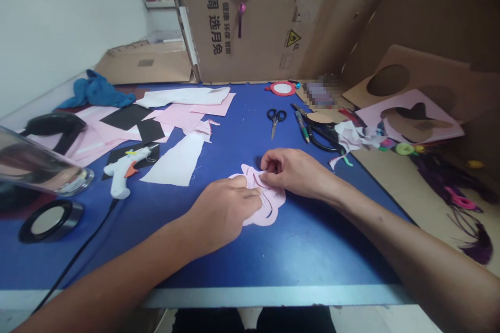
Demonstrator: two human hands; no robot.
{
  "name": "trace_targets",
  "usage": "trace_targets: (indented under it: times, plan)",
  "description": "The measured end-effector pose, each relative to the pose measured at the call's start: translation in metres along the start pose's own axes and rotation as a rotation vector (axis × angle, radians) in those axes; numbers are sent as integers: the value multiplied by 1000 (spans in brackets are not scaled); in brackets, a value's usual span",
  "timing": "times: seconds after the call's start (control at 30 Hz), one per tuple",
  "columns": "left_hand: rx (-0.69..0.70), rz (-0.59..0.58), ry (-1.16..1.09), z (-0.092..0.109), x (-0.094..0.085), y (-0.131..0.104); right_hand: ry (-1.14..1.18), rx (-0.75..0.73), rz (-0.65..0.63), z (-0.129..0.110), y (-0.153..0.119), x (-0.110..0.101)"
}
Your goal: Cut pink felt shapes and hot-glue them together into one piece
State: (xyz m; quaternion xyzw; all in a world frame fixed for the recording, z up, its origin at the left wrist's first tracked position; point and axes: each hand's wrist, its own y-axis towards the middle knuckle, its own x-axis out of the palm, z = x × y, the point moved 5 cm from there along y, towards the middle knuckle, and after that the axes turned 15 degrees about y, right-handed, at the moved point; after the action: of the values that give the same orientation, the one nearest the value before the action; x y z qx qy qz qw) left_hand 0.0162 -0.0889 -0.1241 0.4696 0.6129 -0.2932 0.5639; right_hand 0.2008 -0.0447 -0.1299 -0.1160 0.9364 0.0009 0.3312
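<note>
A pink paper cutout (pixel 269 214) with wavy edges and curved slits lies flat on the blue table in front of me. My left hand (pixel 224 208) rests over its left side, fingers bent and pressing it down. On its upper right, my right hand (pixel 291 171) is closed, thumb and forefinger pinching a part of the paper. The hands hide some of the cutout's middle. Beyond them lie black-handled scissors (pixel 276 117), touched by neither hand.
At left are a white glue gun (pixel 123 170) with a trailing cord, a roll of black tape (pixel 50 221), a clear cylinder (pixel 42 161) and white cloth (pixel 175 158). Pens (pixel 301 126) and paper scraps (pixel 355 135) lie right. A cardboard wall (pixel 258 36) closes the back.
</note>
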Motion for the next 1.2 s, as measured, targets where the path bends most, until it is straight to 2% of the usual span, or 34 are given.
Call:
trace_targets:
  times: [0.47, 0.6, 0.73, 0.8, 0.93, 1.2]
  plan:
    - [-50, -13, -112, -6, -1, -2, -69, 22, -34, -3, 2, 1]
    - [-66, 20, -191, -11, -11, -6, -59, 33, -41, -2, 3, 1]
    - [-171, 103, -220, -17, -27, -20, -59, 44, -44, -2, 4, 1]
    - [-199, 53, -195, -15, -27, -28, -64, 45, -46, -2, 4, 2]
    - [-193, -105, -143, -6, -18, -39, -61, 51, -45, -3, 3, 1]
    - [-140, -187, -41, 5, -11, -39, -69, 61, -40, -1, 5, 2]
